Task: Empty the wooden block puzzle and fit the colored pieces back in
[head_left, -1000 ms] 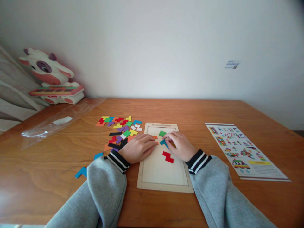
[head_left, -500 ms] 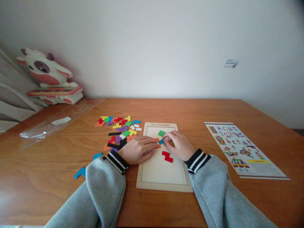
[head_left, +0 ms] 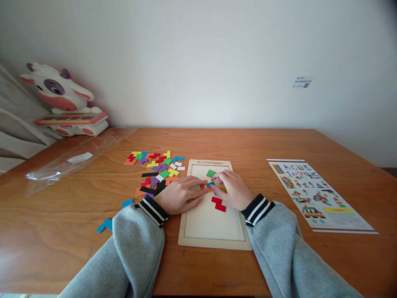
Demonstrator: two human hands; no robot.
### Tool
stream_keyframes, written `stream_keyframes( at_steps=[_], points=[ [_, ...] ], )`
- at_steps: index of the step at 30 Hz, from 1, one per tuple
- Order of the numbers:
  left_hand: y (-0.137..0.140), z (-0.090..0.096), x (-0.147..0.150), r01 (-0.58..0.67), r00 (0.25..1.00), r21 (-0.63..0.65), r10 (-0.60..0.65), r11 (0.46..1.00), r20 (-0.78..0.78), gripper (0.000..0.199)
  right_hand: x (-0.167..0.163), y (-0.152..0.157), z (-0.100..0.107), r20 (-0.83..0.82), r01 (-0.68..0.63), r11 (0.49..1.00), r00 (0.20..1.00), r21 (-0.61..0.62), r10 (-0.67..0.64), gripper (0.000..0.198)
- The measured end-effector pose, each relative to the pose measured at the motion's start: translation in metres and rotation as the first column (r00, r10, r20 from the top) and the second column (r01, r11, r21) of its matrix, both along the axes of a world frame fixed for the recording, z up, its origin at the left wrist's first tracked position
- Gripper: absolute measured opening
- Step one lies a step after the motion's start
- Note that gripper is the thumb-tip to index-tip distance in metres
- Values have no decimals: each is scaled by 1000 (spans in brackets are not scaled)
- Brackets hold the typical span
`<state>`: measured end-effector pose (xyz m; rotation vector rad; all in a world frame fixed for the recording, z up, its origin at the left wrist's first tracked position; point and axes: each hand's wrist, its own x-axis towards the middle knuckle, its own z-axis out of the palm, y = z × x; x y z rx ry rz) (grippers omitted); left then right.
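Observation:
The wooden puzzle board [head_left: 211, 231] lies before me, with flat coloured pieces on its upper half. My left hand [head_left: 182, 193] rests over its left edge, fingers stretched out and tips against an orange piece [head_left: 203, 186]. A blue piece [head_left: 210, 185] lies flush with the orange one. Thumb and forefinger of my right hand [head_left: 235, 190] are apart at the blue piece's right side, the thumb touching or very near it. Beyond the fingers is a green piece [head_left: 211, 174]; a red zigzag piece [head_left: 218, 204] lies nearer me. A yellow piece [head_left: 223, 188] is partly hidden under my right hand.
Many loose coloured pieces [head_left: 153, 164] are spread left of the board. Two blue pieces lie by my left sleeve. A printed pattern sheet [head_left: 321, 194] is on the right. Clear plastic wrap [head_left: 52, 174] and a cow-shaped toy keyboard [head_left: 71, 120] stand at the left.
The blue piece has turned and settled against the orange piece. My right thumb and forefinger have loosened from it. My left fingertips have shifted slightly, showing more of the orange piece.

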<state>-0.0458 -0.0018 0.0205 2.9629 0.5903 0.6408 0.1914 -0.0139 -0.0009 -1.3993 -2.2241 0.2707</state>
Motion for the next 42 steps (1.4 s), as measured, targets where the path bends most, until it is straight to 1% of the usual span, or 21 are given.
stream_keyframes(
  at_steps=[5, 9, 12, 14, 16, 19, 21, 22, 27, 29, 32, 35, 39, 42],
  points=[
    [0, -2, 0, 1, 1000, -2, -1, 1000, -30, 31, -3, -2, 2, 27, 14, 1000, 1000, -5, -14, 20],
    [0, -3, 1, 24, 1000, -22, -24, 999, -6, 31, -4, -2, 2, 52, 9, 1000, 999, -5, -9, 23],
    [0, -2, 2, 27, 1000, -42, -27, 999, 13, 31, 0, 0, 2, 26, -29, 1000, 999, 3, 29, 23],
    [0, -1, 2, 21, 1000, -57, -21, 998, 5, 32, 5, 2, 3, -4, -77, 997, 997, -10, 77, 25],
    [0, 0, 2, -3, 1000, -68, 2, 998, -14, 33, 10, 3, 5, -15, -135, 990, 991, -40, 134, 36],
    [0, 1, 1, -38, 999, -64, 37, 997, -30, 32, 16, 5, 9, 1, -200, 977, 980, -74, 200, 64],
    [0, 0, 1, -43, 999, -54, 41, 998, -27, 30, 17, 5, 10, 4, -214, 974, 977, -81, 215, 71],
    [0, 0, 1, -40, 999, -49, 39, 998, -25, 29, 17, 5, 10, 2, -214, 973, 977, -84, 215, 69],
    [0, -1, 2, -30, 1000, -34, 29, 999, -8, 28, 15, 5, 10, 1, -186, 979, 982, -77, 187, 48],
    [0, -1, 2, -31, 999, -33, 30, 999, -10, 28, 15, 5, 12, 4, -184, 980, 983, -73, 185, 44],
    [0, -1, 1, -30, 1000, -47, 30, 998, -8, 30, 17, 4, 15, -13, -246, 962, 969, -117, 246, 51],
    [1, -4, -1, -35, 999, -65, 36, 997, 8, 31, 23, 4, 18, -15, -319, 926, 946, -199, 323, 60],
    [1, -6, -2, -48, 999, -80, 49, 996, 2, 30, 29, 6, 18, -21, -352, 895, 933, -273, 360, 55],
    [1, -5, -1, -52, 999, -85, 52, 995, -5, 30, 29, 7, 16, -55, -335, 900, 941, -278, 333, 50]
  ],
)
